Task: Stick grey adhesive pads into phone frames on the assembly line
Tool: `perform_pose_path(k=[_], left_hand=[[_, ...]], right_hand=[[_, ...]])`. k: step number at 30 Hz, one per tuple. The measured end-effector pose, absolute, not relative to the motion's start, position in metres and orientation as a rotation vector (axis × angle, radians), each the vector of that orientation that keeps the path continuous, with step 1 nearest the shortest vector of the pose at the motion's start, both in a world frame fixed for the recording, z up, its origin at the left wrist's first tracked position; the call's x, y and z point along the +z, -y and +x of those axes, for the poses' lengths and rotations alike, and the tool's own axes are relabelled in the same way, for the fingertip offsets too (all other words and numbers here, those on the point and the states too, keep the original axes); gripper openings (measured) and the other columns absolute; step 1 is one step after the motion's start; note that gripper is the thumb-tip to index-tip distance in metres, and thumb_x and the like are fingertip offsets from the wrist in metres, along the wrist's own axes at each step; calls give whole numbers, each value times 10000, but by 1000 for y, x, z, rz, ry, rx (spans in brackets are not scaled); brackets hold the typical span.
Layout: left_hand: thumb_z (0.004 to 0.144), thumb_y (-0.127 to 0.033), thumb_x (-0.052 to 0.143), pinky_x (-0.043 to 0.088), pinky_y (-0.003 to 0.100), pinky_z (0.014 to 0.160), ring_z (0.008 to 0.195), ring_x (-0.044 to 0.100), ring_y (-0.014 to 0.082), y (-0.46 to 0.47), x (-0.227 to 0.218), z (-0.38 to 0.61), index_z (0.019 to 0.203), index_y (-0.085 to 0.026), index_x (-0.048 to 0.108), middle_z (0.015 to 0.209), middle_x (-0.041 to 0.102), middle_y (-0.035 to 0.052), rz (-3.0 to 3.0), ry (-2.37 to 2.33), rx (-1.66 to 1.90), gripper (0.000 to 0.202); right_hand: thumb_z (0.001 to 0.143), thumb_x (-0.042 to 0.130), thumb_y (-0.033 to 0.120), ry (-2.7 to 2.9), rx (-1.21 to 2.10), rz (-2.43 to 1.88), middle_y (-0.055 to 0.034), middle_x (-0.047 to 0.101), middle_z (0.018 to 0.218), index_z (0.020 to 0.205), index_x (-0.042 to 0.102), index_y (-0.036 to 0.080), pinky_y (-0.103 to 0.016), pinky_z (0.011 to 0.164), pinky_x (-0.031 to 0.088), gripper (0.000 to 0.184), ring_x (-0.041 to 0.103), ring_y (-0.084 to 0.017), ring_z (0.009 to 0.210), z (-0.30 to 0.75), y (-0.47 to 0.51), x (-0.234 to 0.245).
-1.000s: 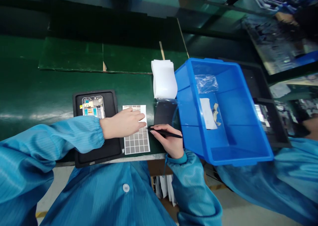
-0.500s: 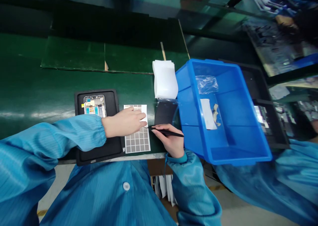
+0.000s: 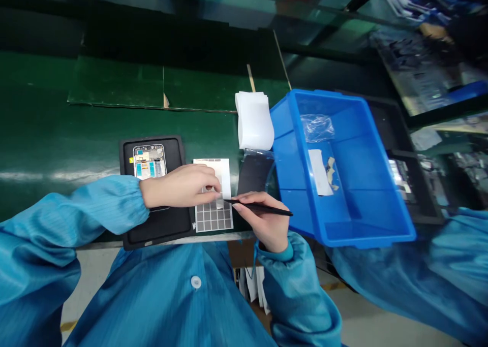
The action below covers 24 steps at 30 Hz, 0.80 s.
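My left hand (image 3: 183, 185) lies with fingers flat and together on a white sheet of small grey square stickers (image 3: 214, 216), pressing it to the green bench. My right hand (image 3: 265, 220) is closed on black tweezers (image 3: 259, 208), held like a pen; their tip touches the sheet's right edge, just by my left fingertips. Left of the sheet sits a black tray (image 3: 160, 225) holding an opened phone frame (image 3: 149, 161) with its circuitry showing.
A blue plastic bin (image 3: 358, 220) stands at the right, holding clear film and scraps. A stack of white liners (image 3: 254, 119) and a dark sheet (image 3: 253, 173) lie behind the stickers. Another person's blue sleeve (image 3: 438, 265) is at the right, with a black tray (image 3: 415, 184) beyond the bin.
My left hand has drawn back a little toward me on the sheet. My right hand and the tweezers have shifted slightly nearer, tip still at the sheet's edge.
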<state>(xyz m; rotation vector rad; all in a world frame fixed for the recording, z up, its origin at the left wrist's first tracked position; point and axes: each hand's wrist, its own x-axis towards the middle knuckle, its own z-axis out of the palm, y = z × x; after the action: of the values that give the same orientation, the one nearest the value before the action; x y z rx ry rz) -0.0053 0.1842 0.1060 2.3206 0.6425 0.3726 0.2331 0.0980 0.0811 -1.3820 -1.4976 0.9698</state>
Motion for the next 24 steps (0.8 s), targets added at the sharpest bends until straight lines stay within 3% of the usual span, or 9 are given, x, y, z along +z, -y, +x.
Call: perform_pose_path(k=[5,9,24], left_hand=[[870,-186,684,448,226,711,763,620,115,-173,112,-16,882,-176,727,827,684,-8,2101,-682,350,46],[822,-83,656,420,214,662,688,592,99,-170,109,-23,785,-167,715,738,659,-22,2084,-710,391,109],[779,-55,637,405,219,626,666,583,104,-169,103,-40,767,-163,721,722,661,-24,2013,-793,468,138]], right_hand=[[760,839,234,1514,970,-1346,-38,755,823,820,720,229,-347,726,611,134,736,-217,772,216,-97,86],[763,836,223,1505,1029,-1318,-36,758,833,831,722,230,-326,728,617,133,744,-217,792,207,-98,88],[759,840,230,1480,1136,-1339,-42,771,853,838,725,231,-327,755,629,140,752,-219,809,188,-103,88]])
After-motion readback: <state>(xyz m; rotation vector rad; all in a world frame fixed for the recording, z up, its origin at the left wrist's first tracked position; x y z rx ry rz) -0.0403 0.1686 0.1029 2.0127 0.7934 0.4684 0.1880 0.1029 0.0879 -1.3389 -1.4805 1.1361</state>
